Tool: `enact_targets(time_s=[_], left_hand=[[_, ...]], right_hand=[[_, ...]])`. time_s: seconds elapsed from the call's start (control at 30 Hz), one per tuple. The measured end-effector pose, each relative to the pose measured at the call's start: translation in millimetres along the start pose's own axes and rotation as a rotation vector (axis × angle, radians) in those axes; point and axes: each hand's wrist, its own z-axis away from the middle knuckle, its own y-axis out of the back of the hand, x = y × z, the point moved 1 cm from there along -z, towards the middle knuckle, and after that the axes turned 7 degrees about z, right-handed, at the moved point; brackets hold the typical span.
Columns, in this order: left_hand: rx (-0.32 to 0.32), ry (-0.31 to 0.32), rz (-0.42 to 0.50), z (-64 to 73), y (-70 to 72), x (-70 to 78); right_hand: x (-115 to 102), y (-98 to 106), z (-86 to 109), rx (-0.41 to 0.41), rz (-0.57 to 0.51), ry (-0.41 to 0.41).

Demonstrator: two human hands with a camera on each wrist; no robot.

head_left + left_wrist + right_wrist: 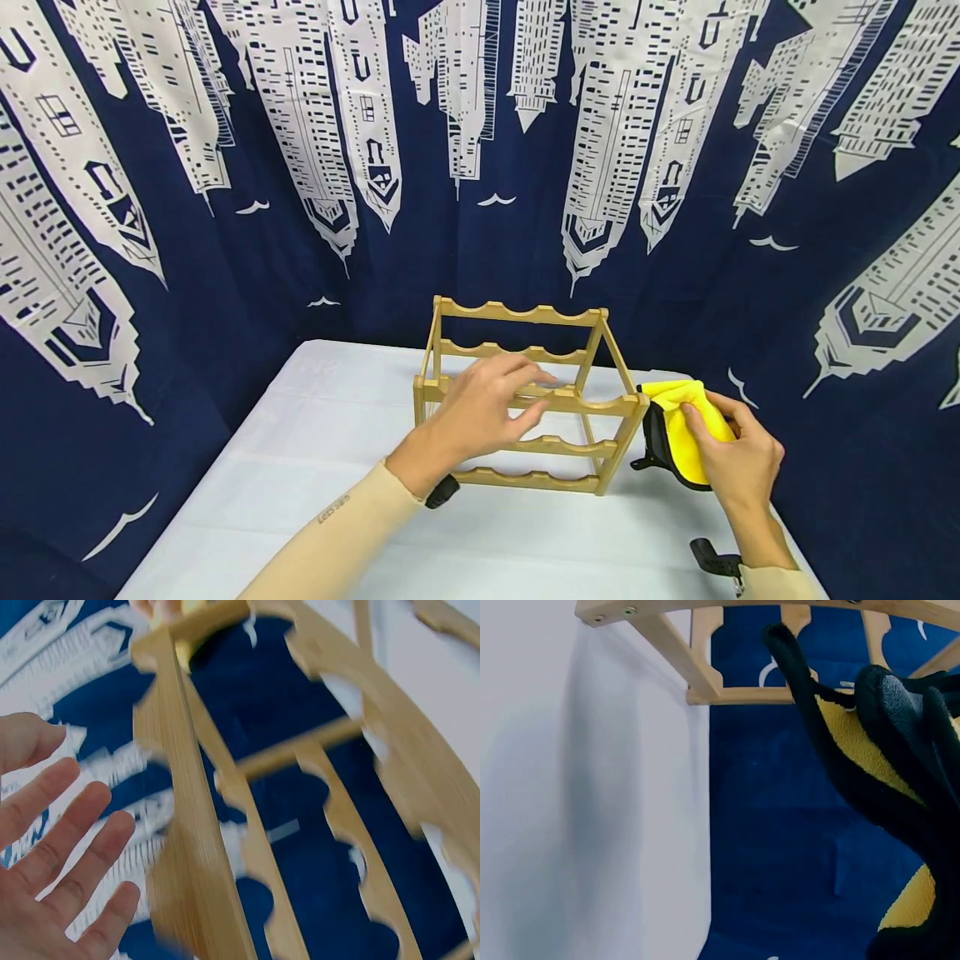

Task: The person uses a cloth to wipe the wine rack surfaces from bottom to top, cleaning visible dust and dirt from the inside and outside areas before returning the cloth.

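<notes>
A light wooden rack (555,447) with scalloped rails stands on the white table. My left hand (486,402) hovers at its top front rail, holding nothing. In the left wrist view the fingers of that left hand (64,862) are spread beside a rail (199,862), with a gap between. By the rack's right end, my right hand (746,458) grips a folded yellow cloth (686,437) with dark edging and a grey-black other side. The cloth (866,754) hangs in loose folds near the rack's end in the right wrist view, where the right hand is out of sight.
The white-covered table (300,483) extends left and in front of the rack. Behind and around it hangs a dark blue curtain (465,250) printed with white buildings. Black wrist devices (716,558) sit at both wrists.
</notes>
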Motion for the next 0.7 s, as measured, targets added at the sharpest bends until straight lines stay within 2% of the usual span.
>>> enact_targets(time_s=[0.1, 0.23, 0.43, 0.57, 0.7], left_hand=[[-0.08, -0.01, -0.01, -19.6, -27.4, 13.1], [-0.208, 0.008, -0.083, -43.0, -60.3, 26.7], [-0.371, 0.072, -0.148, -65.1, -95.3, 37.9], [-0.385, 0.1, -0.158, -69.2, -105.8, 39.0], [-0.365, 0.104, -0.146, -67.2, -104.8, 38.7]], right_hand=[[1.9, -5.2, 3.3, -0.008, 0.023, -0.01], [3.3, -11.5, 7.5, -0.021, 0.045, -0.015], [4.2, -19.4, 14.0, -0.034, 0.048, 0.005], [3.9, -22.6, 16.3, -0.037, 0.045, 0.006], [2.8, -24.0, 16.6, -0.045, 0.039, 0.009]])
